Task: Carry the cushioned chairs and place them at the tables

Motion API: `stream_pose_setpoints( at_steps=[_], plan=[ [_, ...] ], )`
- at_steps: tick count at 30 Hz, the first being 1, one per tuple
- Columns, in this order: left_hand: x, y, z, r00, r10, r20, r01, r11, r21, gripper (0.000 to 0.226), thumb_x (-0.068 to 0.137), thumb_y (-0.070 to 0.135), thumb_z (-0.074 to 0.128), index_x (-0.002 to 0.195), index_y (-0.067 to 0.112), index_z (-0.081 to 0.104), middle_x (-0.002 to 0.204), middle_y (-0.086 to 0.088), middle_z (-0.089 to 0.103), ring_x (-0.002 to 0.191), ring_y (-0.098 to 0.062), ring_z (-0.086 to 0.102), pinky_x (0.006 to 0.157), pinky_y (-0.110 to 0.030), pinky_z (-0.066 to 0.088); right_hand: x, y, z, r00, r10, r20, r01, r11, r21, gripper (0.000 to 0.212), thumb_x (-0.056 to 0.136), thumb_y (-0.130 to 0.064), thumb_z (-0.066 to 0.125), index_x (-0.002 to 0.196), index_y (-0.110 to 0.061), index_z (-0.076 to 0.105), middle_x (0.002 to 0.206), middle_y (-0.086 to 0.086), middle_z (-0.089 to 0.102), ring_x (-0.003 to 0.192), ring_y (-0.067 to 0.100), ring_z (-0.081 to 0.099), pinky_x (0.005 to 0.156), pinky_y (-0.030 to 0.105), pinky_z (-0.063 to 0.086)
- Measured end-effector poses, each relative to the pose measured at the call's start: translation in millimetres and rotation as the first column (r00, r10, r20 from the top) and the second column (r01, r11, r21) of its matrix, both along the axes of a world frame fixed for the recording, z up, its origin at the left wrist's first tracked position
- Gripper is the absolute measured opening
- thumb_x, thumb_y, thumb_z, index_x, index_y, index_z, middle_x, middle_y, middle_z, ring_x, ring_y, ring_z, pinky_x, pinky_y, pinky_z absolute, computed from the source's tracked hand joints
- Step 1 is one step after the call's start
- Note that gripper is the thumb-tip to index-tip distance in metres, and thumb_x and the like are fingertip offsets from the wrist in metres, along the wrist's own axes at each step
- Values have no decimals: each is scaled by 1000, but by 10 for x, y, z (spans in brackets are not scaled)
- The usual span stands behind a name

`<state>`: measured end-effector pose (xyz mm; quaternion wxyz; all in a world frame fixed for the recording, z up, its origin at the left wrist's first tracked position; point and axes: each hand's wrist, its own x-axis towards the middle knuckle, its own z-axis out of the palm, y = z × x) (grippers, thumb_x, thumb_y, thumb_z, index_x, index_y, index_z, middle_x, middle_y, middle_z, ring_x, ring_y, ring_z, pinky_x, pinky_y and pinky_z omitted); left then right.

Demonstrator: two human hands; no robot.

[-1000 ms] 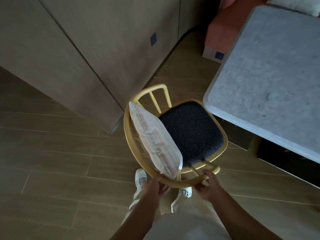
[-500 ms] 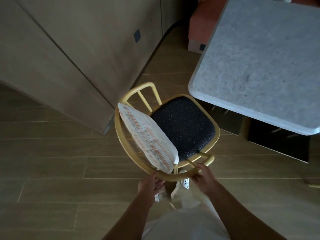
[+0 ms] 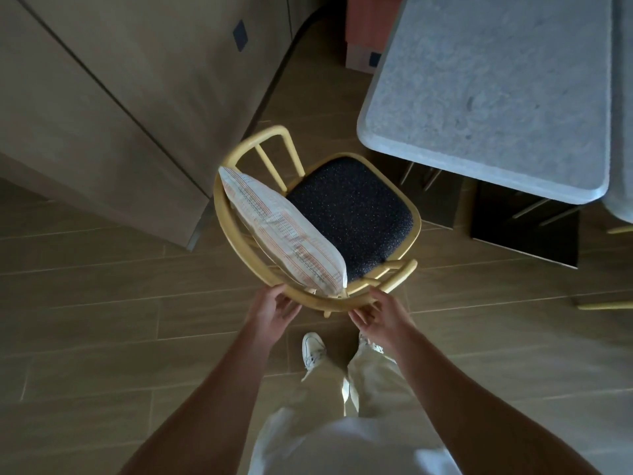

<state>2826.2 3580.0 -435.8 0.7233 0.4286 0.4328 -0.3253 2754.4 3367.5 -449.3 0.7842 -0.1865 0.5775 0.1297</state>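
Note:
A yellow chair [image 3: 233, 231] with a curved back rail, a dark speckled seat cushion [image 3: 352, 214] and a striped white pillow [image 3: 284, 234] stands at the near left corner of the grey marble table [image 3: 496, 84]. The seat faces the table. My left hand [image 3: 272, 306] lies at the left of the near back rail with its fingers loosely straight under the rail. To the right on the same rail, my right hand [image 3: 378, 313] touches it with fingers spread and straight. Neither hand curls round the rail.
Wooden cabinet panels [image 3: 120, 97] run along the left. The table's dark base [image 3: 524, 231] sits under the top. A second grey table top [image 3: 623, 97] and yellow chair parts [image 3: 606, 305] show at the right edge. A reddish sofa [image 3: 370, 25] is at the top. My white shoes [image 3: 313, 349] stand behind the chair.
The chair has moved closer to the table corner. Both hands, which gripped the back rail before, have loosened with the fingers straightened.

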Motion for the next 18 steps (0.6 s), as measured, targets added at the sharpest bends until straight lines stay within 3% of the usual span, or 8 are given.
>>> stream_pose_setpoints(
  at_steps=[4,10,14,18],
  plan=[
    [-145,-104,13,1000,-19,-9,19,1000,-15,31,102,17,55,128,1,58,104,-12,70,102,-25,67,87,-39,54,-113,-151,41,999,20,-31,-21,999,-27,23,92,-8,65,112,0,58,109,19,68,103,30,66,79,41,54],
    [-612,-641,65,996,-42,-80,42,999,2,39,94,24,68,123,-2,58,102,-14,66,100,-26,64,94,-44,54,-498,-715,-14,993,38,-109,-52,991,-125,20,86,-6,71,101,0,60,97,17,70,91,26,68,69,36,53],
    [-917,-1109,21,992,-31,-121,37,998,44,38,97,22,66,123,-3,56,115,-19,67,103,-30,67,81,-45,54,-710,-1179,-46,987,68,-148,-96,977,-192,8,85,2,70,88,0,62,84,14,71,77,22,68,61,33,51],
    [-1287,-1605,-12,990,-9,-138,20,997,80,36,100,21,62,123,-5,55,113,-23,66,98,-32,67,71,-45,54,-920,-1688,-74,982,128,-137,-159,956,-246,10,87,5,67,83,-2,61,81,13,67,71,20,64,61,31,51]
  ],
)
